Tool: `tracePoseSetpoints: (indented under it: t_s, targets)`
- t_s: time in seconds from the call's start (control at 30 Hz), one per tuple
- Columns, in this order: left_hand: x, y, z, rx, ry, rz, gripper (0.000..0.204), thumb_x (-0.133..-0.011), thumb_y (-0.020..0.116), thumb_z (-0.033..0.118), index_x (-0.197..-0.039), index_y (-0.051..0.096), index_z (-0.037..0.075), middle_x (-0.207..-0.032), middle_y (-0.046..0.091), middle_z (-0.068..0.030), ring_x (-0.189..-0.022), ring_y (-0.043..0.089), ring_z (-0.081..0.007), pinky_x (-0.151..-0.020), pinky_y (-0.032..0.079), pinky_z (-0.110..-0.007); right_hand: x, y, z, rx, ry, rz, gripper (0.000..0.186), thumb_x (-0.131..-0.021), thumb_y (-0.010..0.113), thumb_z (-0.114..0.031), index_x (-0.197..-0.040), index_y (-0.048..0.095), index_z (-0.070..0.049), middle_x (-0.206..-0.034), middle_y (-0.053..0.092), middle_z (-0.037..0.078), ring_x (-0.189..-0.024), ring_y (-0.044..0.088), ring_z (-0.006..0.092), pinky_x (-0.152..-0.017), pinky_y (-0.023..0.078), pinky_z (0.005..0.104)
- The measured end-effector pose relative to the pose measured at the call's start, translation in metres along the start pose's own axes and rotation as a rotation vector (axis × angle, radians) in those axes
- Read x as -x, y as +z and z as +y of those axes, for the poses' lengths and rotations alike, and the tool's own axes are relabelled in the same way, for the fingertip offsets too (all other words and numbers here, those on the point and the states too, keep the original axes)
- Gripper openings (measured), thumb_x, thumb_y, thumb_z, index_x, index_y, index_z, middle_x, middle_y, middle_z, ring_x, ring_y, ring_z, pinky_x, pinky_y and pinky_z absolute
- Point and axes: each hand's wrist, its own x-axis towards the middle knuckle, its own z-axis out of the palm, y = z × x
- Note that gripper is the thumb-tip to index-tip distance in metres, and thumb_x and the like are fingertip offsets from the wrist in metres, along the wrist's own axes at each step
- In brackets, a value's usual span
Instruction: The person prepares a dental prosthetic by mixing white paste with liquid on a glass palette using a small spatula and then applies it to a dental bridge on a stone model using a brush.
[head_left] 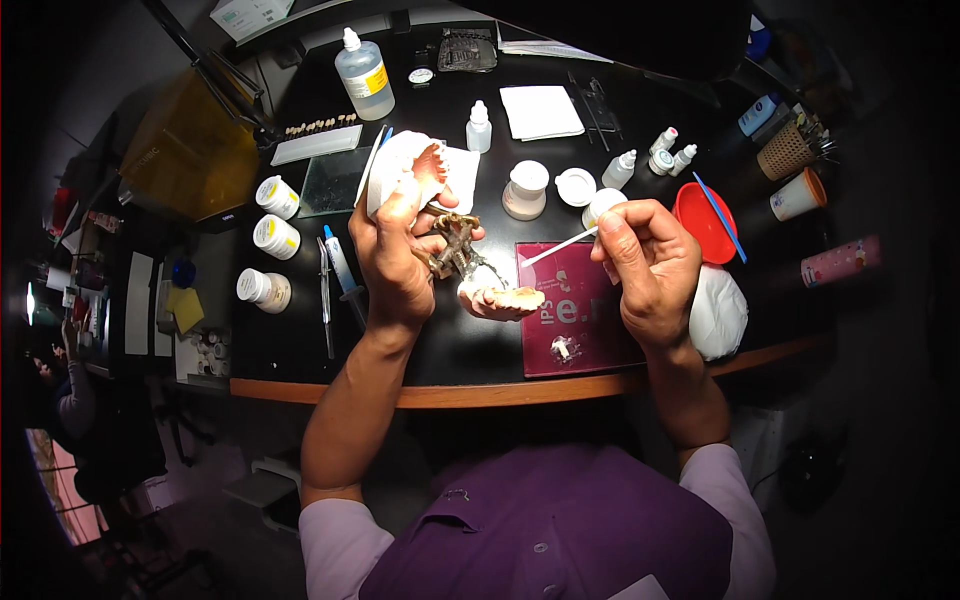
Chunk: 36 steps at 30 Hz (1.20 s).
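My left hand [390,255] is closed round a brass-coloured dental articulator [456,238], tipped open above the table. Its larger plaster cast [392,165] rises over my fingers, showing a pink arch with teeth. The smaller cast [505,303] hangs at the lower right of the metal frame, over the edge of a maroon pad [620,345]. In my right hand [650,262], a thin white stick [560,246] is pinched between thumb and fingers. Its tip points left toward the articulator, apart from it. A small white piece on a clear base [563,348] lies on the pad.
White jars [276,237] and a blue-tipped syringe [338,260] lie left. A large clear bottle [365,75], a dropper bottle [479,128] and a folded white cloth [541,111] stand farther back. Right are a red dish [705,225] and a white bundle [718,315].
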Motion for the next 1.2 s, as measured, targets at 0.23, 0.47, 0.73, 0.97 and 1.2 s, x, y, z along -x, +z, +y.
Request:
tracePoseSetpoints:
  t_s: [0.23, 0.47, 0.73, 0.97, 1.2]
  targets:
    - [0.002, 0.001, 0.002, -0.075, 0.02, -0.015, 0.044, -0.106, 0.051, 0.033, -0.125, 0.057, -0.007, -0.103, 0.065, -0.0153, -0.08, 0.075, -0.0261, -0.067, 0.067, -0.035, -0.006, -0.016, -0.002, 0.099, -0.081, 0.148, 0.008, -0.105, 0.069, -0.005, -0.102, 0.069, 0.003, -0.087, 0.07, 0.004, -0.077, 0.064, 0.0058, -0.074, 0.052, 0.0212]
    - [0.004, -0.004, 0.003, -0.053, 0.023, -0.018, 0.046, -0.107, 0.05, 0.034, -0.125, 0.056, -0.007, -0.103, 0.065, -0.0156, -0.081, 0.075, -0.0275, -0.069, 0.067, -0.038, -0.025, -0.046, 0.018, 0.444, -0.204, 0.412, 0.007, -0.101, 0.074, -0.004, -0.1, 0.073, 0.004, -0.079, 0.066, -0.001, -0.071, 0.058, 0.0051, -0.065, 0.047, 0.0224]
    - [-0.015, -0.03, 0.032, -0.107, 0.212, 0.167, 0.054, -0.106, 0.043, 0.048, -0.128, 0.058, 0.0, -0.101, 0.067, -0.0151, -0.081, 0.073, -0.0326, -0.076, 0.065, -0.049, -0.024, -0.049, 0.029, 0.881, -0.124, 0.246, 0.02, -0.087, 0.081, -0.006, -0.106, 0.079, 0.0, -0.085, 0.068, 0.006, -0.072, 0.057, 0.0155, -0.066, 0.048, 0.0325]
    - [-0.028, -0.058, 0.065, -0.03, 0.402, 0.438, 0.057, -0.102, 0.047, 0.049, -0.125, 0.063, 0.0, -0.097, 0.069, -0.0174, -0.08, 0.072, -0.0349, -0.075, 0.066, -0.054, -0.018, -0.018, 0.004, 0.783, -0.355, 0.211, 0.018, -0.087, 0.08, 0.002, -0.105, 0.078, -0.001, -0.091, 0.068, 0.005, -0.07, 0.054, 0.0117, -0.06, 0.044, 0.0272]
    - [-0.025, -0.059, 0.062, 0.046, 0.333, 0.427, 0.055, -0.104, 0.047, 0.048, -0.125, 0.061, -0.001, -0.098, 0.066, -0.0164, -0.077, 0.071, -0.0344, -0.071, 0.067, -0.05, 0.003, -0.012, -0.017, 0.718, -0.43, -0.036, 0.018, -0.085, 0.081, 0.004, -0.103, 0.078, -0.001, -0.091, 0.07, 0.007, -0.063, 0.056, 0.0077, -0.052, 0.04, 0.0246]
